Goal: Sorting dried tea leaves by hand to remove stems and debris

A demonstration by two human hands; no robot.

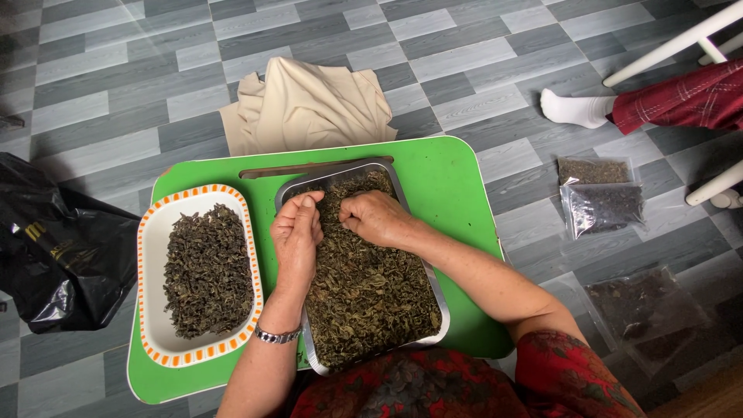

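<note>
Grey checkered tile floor (116,93); white chair legs (673,42) upper right.

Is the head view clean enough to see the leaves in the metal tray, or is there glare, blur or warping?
Head view: even soft light, sharp on the metal tray and both the left hand and right hand; faint streak of glare top left on the floor; floor tiles bow slightly toward the edges.

White dish (155,255) crowds metal tray's (398,182) left; right side open.
</note>
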